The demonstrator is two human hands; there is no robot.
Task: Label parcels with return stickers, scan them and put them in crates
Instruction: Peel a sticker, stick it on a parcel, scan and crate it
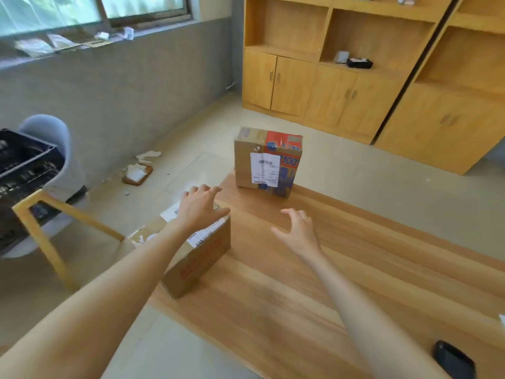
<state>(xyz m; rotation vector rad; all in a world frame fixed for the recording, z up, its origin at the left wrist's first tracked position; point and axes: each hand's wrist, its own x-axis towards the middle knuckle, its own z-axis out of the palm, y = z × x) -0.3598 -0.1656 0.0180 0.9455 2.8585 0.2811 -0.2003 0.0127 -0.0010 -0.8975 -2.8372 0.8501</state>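
1. The wooden table (341,269) fills the near right, its left corner edge running toward the far middle.
2. Wooden cabinets (355,77) stand along the far right wall.
3. A chair (49,192) on the left carries a black crate (24,165).
4. A printed parcel (269,161) stands upright at the table's far corner, a white label (265,168) on its near face.
5. A flat brown parcel (199,255) lies at the table's left edge — nearer than the printed one, well apart from it, with a white sticker (207,233) on top.
6. The left hand (199,206) rests on the brown parcel's far end, fingers spread and straight.
7. The right hand (299,231) hovers above the table just right of that parcel — fingers loosely curled, holding nothing.
8. A black device (453,359) lies at the near right edge.
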